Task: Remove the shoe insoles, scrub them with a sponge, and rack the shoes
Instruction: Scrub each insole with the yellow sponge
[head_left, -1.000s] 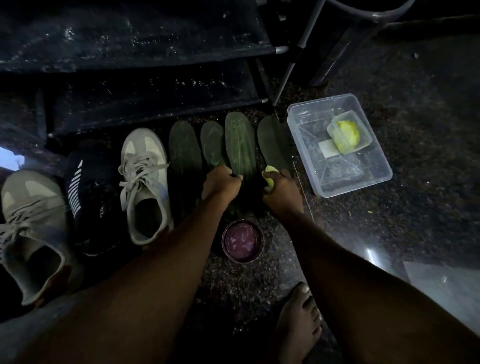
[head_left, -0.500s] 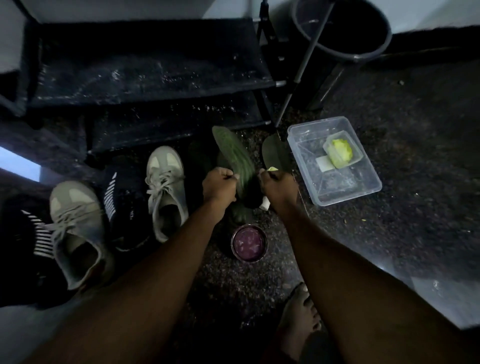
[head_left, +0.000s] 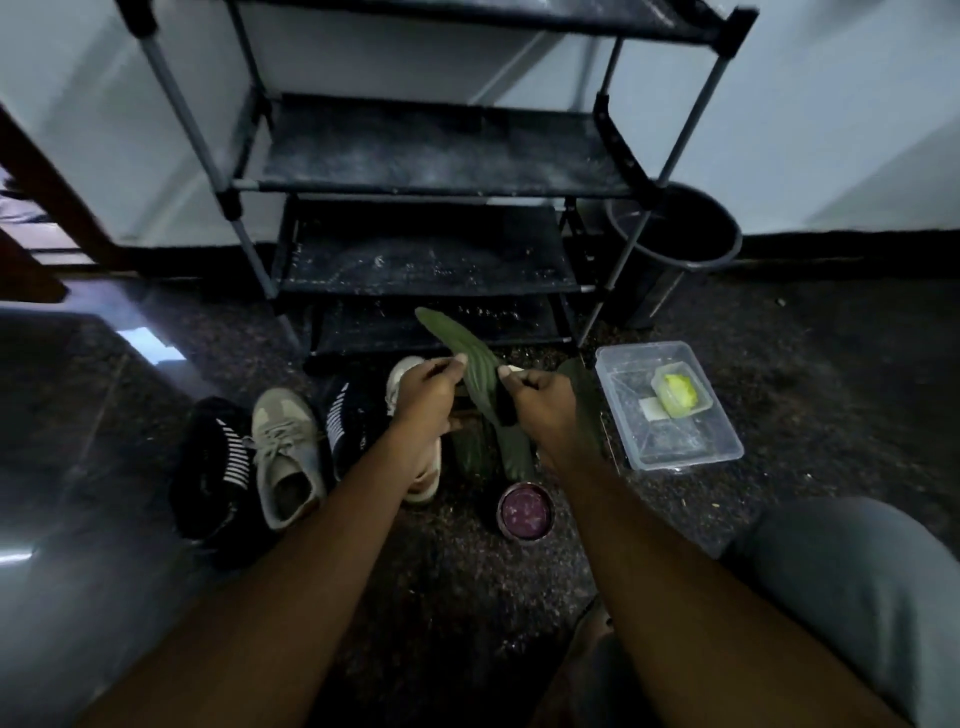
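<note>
A dark green insole (head_left: 470, 364) is raised off the floor, tilted with its toe end up and to the left. My left hand (head_left: 426, 395) pinches its left edge. My right hand (head_left: 537, 402) grips its right side, with a pale sponge (head_left: 514, 369) peeking out at the fingertips. More green insoles (head_left: 470, 449) lie on the floor under my hands. Left of them stand a grey sneaker (head_left: 285, 452), two black striped shoes (head_left: 218, 467) and a second grey sneaker (head_left: 405, 374), partly hidden by my left hand. The black shoe rack (head_left: 431, 260) stands behind.
A clear plastic tub (head_left: 675, 452) with a small container of yellow-green stuff (head_left: 678, 397) sits on the floor at the right. A small round bowl of purple liquid (head_left: 524, 509) is near my wrists. A dark bucket (head_left: 675, 234) stands right of the rack.
Both hands have lifted one insole off the floor, tilting it upright. The camera view has tipped up, bringing the rack's shelves and the wall into sight.
</note>
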